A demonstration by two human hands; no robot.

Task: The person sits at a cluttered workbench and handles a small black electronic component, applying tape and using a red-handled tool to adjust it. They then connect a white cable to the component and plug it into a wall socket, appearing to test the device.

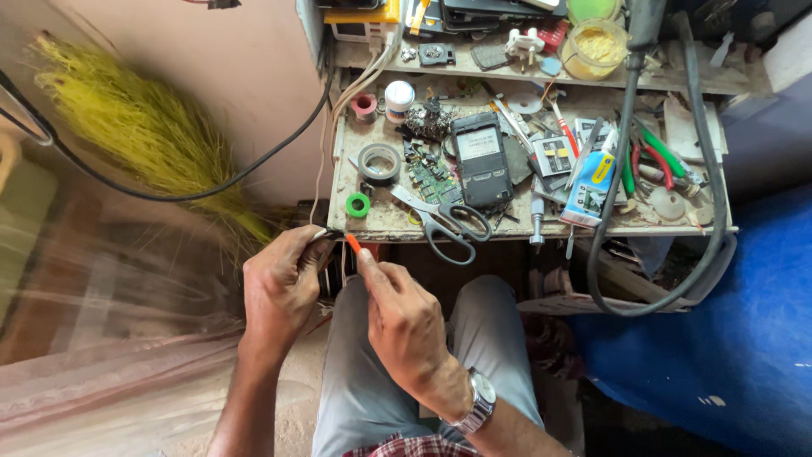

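My left hand (279, 288) is closed around the end of a thin cable (325, 234), held just below the front edge of a small cluttered workbench (372, 222). My right hand (402, 317) pinches a small orange-tipped piece (353, 244) between thumb and forefinger, right beside the cable end. A metal wristwatch (480, 402) sits on my right wrist. Both hands hover above my lap in grey trousers.
On the bench lie scissors (444, 222), a dark phone-like device (480, 161), a circuit board (431, 178), tape rolls (378, 162), a green ring (358, 205), pliers (655, 156) and a thick black hose (609, 237). A yellow broom (144, 127) leans left. Blue sheet (727, 338) lies right.
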